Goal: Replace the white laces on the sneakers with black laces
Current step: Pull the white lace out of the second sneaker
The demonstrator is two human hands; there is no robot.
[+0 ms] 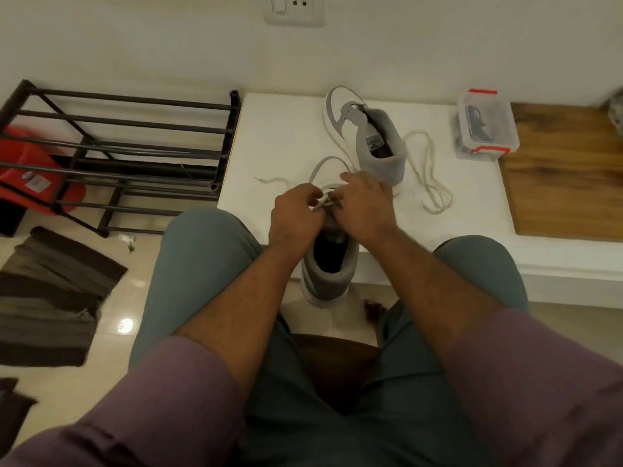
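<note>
Your left hand (pixel 296 214) and right hand (pixel 365 210) meet over the near sneaker (pixel 328 264), which rests on the front edge of the white platform (pixel 279 143) with its heel toward you. The left fingers pinch a section of white lace (pixel 322 202) at the eyelets; the right hand curls over the tongue area, apparently steadying the shoe, though what it grips is hidden. Judging by the free lace end (pixel 269 181) trailing to the left, unlacing of this shoe is in hand. Pull each crossing out one eyelet at a time and keep the shoe pressed down so that it does not slip off the edge. The far sneaker (pixel 365 136) lies on the platform already unlaced, with its removed lace (pixel 429 176) looped just beside it. A clear lidded box (pixel 485 126) stands near the right; whether it holds the black laces cannot be told. A metal shoe rack (pixel 118 156) stands to the left, well apart.
</note>
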